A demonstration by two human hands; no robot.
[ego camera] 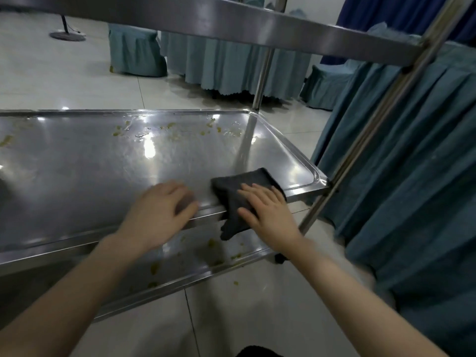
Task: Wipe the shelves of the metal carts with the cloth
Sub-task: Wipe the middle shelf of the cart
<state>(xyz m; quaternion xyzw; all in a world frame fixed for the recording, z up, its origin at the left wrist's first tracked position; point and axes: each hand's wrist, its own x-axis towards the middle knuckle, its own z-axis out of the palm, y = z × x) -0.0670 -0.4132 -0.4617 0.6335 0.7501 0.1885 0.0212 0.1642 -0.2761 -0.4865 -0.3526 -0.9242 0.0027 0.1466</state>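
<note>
A metal cart stands before me with a shiny middle shelf [103,161] that carries yellowish food specks and wet streaks along its far side. A dark grey cloth [242,186] lies folded at the shelf's near right corner and hangs over the front rim. My right hand [268,215] presses flat on the cloth with straight fingers. My left hand [159,212] rests on the front rim just left of the cloth, fingers bent over the edge. The lower shelf [195,256] below also shows yellow specks.
The cart's top shelf [257,29] crosses overhead, and an upright post [381,112] runs down at the right. A teal-skirted table [412,176] stands close on the right. More skirted tables and covered chairs [136,52] stand behind on the tiled floor.
</note>
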